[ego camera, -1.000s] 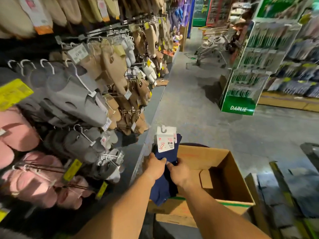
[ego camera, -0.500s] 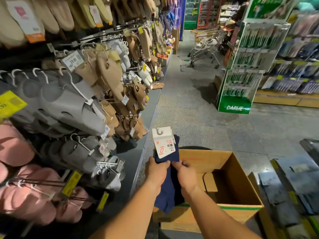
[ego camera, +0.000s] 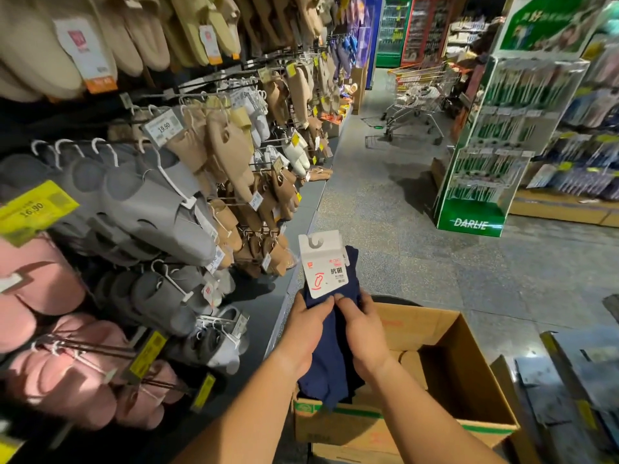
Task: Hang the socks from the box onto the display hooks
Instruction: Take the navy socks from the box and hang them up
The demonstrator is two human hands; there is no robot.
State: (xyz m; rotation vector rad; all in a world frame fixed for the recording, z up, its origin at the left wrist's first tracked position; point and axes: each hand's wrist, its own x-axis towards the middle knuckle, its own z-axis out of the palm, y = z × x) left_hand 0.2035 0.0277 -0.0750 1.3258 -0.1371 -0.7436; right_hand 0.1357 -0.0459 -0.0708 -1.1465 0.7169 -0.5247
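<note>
A pack of navy blue socks with a white card header and hook cutout stands upright over the left end of an open cardboard box. My left hand grips the socks from the left, just under the card. My right hand grips them from the right, thumb near the card's lower edge. The sock toes hang down over the box's front left corner. Display hooks stick out of the rack on the left, most loaded with slippers.
Grey, tan and pink slippers hang in rows along the left rack, with yellow price tags. A green Darlie stand is across the aisle. Shopping carts stand farther down. Dark flat packs lie at the right.
Both hands keep hold of the sock pack over the box. The pack's card has tilted slightly, and the view has shifted a little toward the rack.
</note>
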